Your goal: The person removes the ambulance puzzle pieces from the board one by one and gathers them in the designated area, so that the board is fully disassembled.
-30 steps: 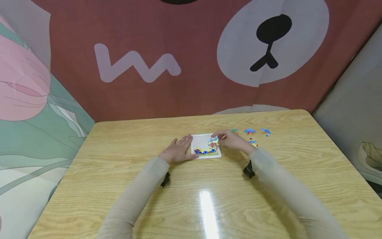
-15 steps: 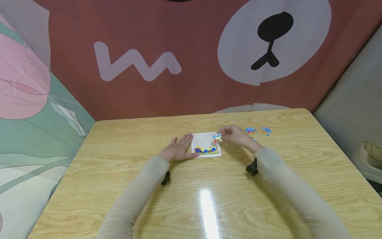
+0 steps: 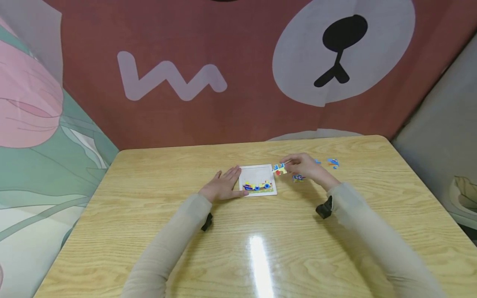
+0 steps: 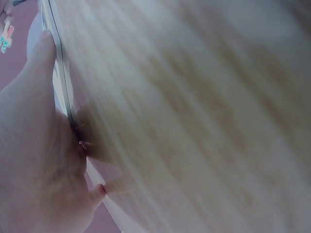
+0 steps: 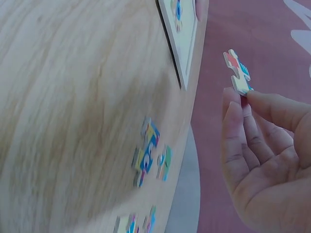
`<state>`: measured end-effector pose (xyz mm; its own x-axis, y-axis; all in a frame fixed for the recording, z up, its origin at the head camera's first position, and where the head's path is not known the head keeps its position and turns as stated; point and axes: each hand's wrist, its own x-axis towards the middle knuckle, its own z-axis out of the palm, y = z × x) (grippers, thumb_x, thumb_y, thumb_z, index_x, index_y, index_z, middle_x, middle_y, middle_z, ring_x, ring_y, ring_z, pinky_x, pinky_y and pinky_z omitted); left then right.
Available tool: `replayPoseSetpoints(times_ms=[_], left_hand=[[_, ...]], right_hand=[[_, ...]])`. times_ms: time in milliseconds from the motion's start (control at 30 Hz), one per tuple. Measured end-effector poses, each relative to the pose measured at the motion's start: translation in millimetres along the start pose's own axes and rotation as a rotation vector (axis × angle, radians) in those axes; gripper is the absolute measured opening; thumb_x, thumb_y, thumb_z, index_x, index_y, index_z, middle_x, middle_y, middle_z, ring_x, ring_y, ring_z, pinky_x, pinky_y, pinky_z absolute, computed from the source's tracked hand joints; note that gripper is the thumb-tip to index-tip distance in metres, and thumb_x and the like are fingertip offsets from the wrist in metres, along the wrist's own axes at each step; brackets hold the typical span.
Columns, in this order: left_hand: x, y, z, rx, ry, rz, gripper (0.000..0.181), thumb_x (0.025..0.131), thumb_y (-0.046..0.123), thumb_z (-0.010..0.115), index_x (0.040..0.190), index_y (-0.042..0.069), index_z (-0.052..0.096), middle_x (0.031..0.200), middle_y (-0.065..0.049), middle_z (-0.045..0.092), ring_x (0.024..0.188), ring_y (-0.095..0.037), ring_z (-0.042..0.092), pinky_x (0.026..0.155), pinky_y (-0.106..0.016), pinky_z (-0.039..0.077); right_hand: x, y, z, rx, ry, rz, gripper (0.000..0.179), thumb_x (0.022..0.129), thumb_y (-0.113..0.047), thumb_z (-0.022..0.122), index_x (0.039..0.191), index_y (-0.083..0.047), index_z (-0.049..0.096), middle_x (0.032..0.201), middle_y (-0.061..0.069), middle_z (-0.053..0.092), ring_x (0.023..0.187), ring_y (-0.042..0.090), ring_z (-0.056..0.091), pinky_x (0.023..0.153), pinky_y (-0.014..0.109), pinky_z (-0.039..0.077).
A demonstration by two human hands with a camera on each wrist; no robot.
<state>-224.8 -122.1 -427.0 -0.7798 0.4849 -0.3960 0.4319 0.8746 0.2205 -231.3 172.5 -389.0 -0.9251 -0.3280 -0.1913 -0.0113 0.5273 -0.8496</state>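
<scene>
Pinching a puzzle piece (image 3: 279, 169) right now in the right grip (image 3: 303, 165), closed down on one end of it between thumb and fingertips. Holding it up off the worktop (image 3: 167, 248), just beside the upper right edge of the white tray (image 3: 257, 173). Showing cream, red and blue on the printed face, with a notched outline plain to see from the right wrist. Over to the other side, touching the tray's left rim with the left grip (image 3: 222, 188), spread wide with straight fingers and grasping nothing, and reaching the lower left corner with the thumb. Looking inside the tray, finding a strip of fitted pieces (image 3: 257, 187) along the bottom, in yellow, blue and green, with plain pale base above. Spotting a blue-and-yellow loose piece (image 3: 298, 178) on the worktop, just below the right grip. Catching a bit of a blue piece (image 3: 317, 161) behind that same grip, mostly hidden, and a blue-and-orange piece (image 3: 333, 163) farther right. Coming in from below in pale sleeves (image 3: 384, 236), with a black device (image 3: 324, 208) at the right wrist. Backed by a reddish-brown backdrop (image 3: 242, 120), and lit enough to throw a white glare (image 3: 261, 265) across the near worktop.
</scene>
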Motion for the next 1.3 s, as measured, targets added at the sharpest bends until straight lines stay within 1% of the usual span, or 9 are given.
replayPoseSetpoints(times_ms=[167, 267, 400, 533, 633, 867, 1067, 1133, 1300], left_hand=[[-0.2, 0.5, -0.1, -0.002, -0.001, -0.001, 0.093, 0.090, 0.072, 0.034, 0.154, 0.018, -0.008, 0.162, 0.003, -0.008, 0.151, -0.014, -0.002, 0.123, -0.048, 0.001], [0.0, 0.8, 0.2, 0.001, 0.000, -0.001, 0.093, 0.090, 0.072, 0.034, 0.154, 0.018, -0.008, 0.162, 0.003, -0.008, 0.151, -0.014, -0.002, 0.123, -0.048, 0.001], [0.0, 1.0, 0.5, 0.005, 0.003, -0.003, 0.093, 0.090, 0.071, 0.034, 0.154, 0.017, -0.007, 0.162, 0.003, -0.007, 0.151, -0.014, -0.002, 0.123, -0.048, 0.001], [-1.1, 1.8, -0.3, 0.002, 0.003, -0.003, 0.092, 0.091, 0.070, 0.035, 0.154, 0.017, -0.006, 0.163, 0.002, -0.007, 0.151, -0.015, -0.002, 0.123, -0.048, 0.002], [-1.4, 2.2, -0.6, 0.002, 0.004, -0.002, 0.092, 0.091, 0.070, 0.035, 0.154, 0.016, -0.006, 0.163, 0.002, -0.006, 0.151, -0.015, -0.002, 0.123, -0.048, 0.002], [-0.4, 1.3, -0.2, 0.009, 0.007, -0.004, 0.092, 0.091, 0.070, 0.035, 0.154, 0.017, -0.006, 0.163, 0.002, -0.006, 0.151, -0.014, -0.002, 0.123, -0.048, 0.001], [-0.9, 1.2, -0.7, 0.009, 0.003, -0.003, 0.093, 0.091, 0.071, 0.035, 0.154, 0.016, -0.006, 0.163, 0.002, -0.006, 0.151, -0.014, -0.002, 0.123, -0.049, 0.001], [-0.6, 1.1, -0.4, 0.007, 0.005, -0.001, 0.093, 0.091, 0.070, 0.035, 0.155, 0.016, -0.005, 0.163, 0.001, -0.005, 0.151, -0.015, -0.002, 0.123, -0.049, 0.002], [1.0, 0.7, 0.1, 0.012, -0.003, -0.009, 0.094, 0.090, 0.072, 0.034, 0.154, 0.017, -0.007, 0.163, 0.002, -0.007, 0.151, -0.014, -0.003, 0.123, -0.048, 0.002]], right_hand=[[-4.9, 5, -12, 0.011, 0.011, 0.016, 0.035, 0.096, -0.009, 0.054, 0.128, 0.006, 0.055, 0.112, 0.027, 0.063, 0.087, 0.025, 0.070, 0.086, 0.045, 0.056], [-8.2, 9, -19, 0.003, 0.029, 0.023, 0.037, 0.097, -0.011, 0.054, 0.130, 0.006, 0.054, 0.117, 0.028, 0.062, 0.087, 0.019, 0.069, 0.087, 0.044, 0.056], [-14.8, 12, -29, -0.021, 0.056, 0.019, 0.037, 0.097, -0.012, 0.053, 0.130, 0.006, 0.053, 0.117, 0.026, 0.063, 0.087, 0.008, 0.065, 0.083, 0.039, 0.056], [-21.4, 18, -39, -0.015, 0.061, 0.019, 0.038, 0.098, -0.011, 0.052, 0.131, 0.008, 0.051, 0.105, 0.015, 0.067, 0.085, 0.008, 0.066, 0.082, 0.038, 0.056], [-25.9, 24, -46, -0.016, 0.062, 0.027, 0.040, 0.098, -0.012, 0.052, 0.132, 0.009, 0.050, 0.101, 0.010, 0.067, 0.084, 0.009, 0.066, 0.083, 0.037, 0.057], [-32.8, 36, -58, -0.059, 0.058, 0.068, 0.041, 0.099, -0.014, 0.050, 0.134, 0.007, 0.048, 0.113, 0.019, 0.064, 0.086, 0.005, 0.063, 0.081, 0.035, 0.056], [-38.3, 46, -66, -0.072, 0.066, 0.088, 0.041, 0.100, -0.015, 0.049, 0.134, 0.008, 0.047, 0.124, 0.031, 0.057, 0.087, 0.004, 0.064, 0.083, 0.034, 0.057], [-40.3, 48, -69, -0.086, 0.067, 0.099, 0.042, 0.100, -0.016, 0.049, 0.134, 0.008, 0.047, 0.128, 0.032, 0.055, 0.087, 0.003, 0.064, 0.082, 0.034, 0.056], [-46.2, 55, -76, -0.113, 0.082, 0.127, 0.045, 0.099, -0.019, 0.051, 0.134, 0.008, 0.047, 0.128, 0.030, 0.056, 0.084, -0.002, 0.062, 0.080, 0.031, 0.055]])
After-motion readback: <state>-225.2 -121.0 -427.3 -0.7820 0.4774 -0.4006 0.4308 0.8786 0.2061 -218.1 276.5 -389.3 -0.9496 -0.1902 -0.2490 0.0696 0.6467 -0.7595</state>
